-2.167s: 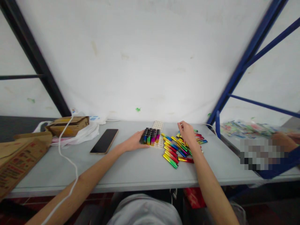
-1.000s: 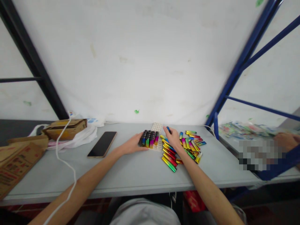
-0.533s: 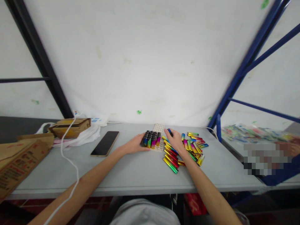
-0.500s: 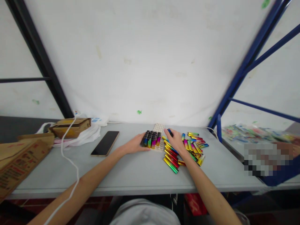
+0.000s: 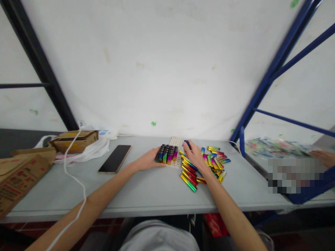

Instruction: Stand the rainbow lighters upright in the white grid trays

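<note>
A white tray (image 5: 176, 141) with round sockets lies on the grey table (image 5: 146, 188). Several rainbow-coloured lighters (image 5: 168, 154) stand upright in its near half. My left hand (image 5: 149, 159) rests against the tray's left side, fingers curled on the standing lighters. My right hand (image 5: 193, 153) is just right of the tray, fingers pinched on a dark blue-tipped lighter (image 5: 186, 143) held over the tray's right edge. A loose heap of rainbow lighters (image 5: 206, 165) lies on the table around and right of that hand.
A black phone (image 5: 114, 159) lies left of the tray. Further left are a white plastic bag (image 5: 89, 149), cardboard boxes (image 5: 74, 139) and a white cable (image 5: 68, 164). A blue frame post (image 5: 242, 143) stands at right. Another person's hand (image 5: 324, 157) shows at the far right.
My right hand moved from the loose heap leftward to the tray's right edge, now holding a lighter. The left hand has stayed against the tray.
</note>
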{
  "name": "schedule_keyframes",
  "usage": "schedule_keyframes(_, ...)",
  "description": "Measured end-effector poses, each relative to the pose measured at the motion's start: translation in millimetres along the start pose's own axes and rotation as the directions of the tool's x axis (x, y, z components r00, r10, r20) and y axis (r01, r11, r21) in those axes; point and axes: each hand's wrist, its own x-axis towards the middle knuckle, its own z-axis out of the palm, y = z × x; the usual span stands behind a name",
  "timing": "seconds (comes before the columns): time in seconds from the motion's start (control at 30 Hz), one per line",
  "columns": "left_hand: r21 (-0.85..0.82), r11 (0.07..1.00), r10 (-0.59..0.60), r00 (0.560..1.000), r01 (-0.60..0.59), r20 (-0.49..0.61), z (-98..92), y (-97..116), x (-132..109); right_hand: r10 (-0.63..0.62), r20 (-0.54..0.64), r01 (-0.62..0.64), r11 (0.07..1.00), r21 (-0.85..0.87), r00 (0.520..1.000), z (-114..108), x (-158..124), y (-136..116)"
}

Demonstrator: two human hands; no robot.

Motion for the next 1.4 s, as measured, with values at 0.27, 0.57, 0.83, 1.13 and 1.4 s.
schedule_keyframes(0.27, -0.018, 0.999, 0.036, 0.999, -0.036, 0.008, -2.1, 4.5, 0.2, -0.204, 0.188, 0.222, 0.972, -0.075, 0.961, -7.0, -3.6, -5.4)
schedule_keyframes(0.57, -0.018, 1.000, 0.023, 1.000, -0.023, 0.008, -0.4, 2.4, -0.4, -0.150, 0.376, 0.219, 0.964, -0.148, 0.915, -4.5, -5.1, 0.3)
schedule_keyframes(0.83, 0.010, 1.000, 0.017, 1.000, -0.017, -0.002, -0.7, 2.6, -1.1, -0.127, 0.444, 0.321, 0.861, -0.394, 0.887, 3.6, -5.7, -8.1)
schedule_keyframes(1.13, 0.003, 1.000, 0.027, 1.000, -0.027, -0.001, 0.6, -0.1, 0.4, -0.058, 0.288, 0.138, 0.954, -0.266, 0.956, -40.1, 4.0, 14.1)
schedule_keyframes(1.4, 0.026, 1.000, 0.013, 1.000, -0.012, -0.015, 1.3, -1.3, -1.1, -0.015, 0.429, 0.112, 0.973, -0.202, 0.903, -63.9, -19.6, -1.0)
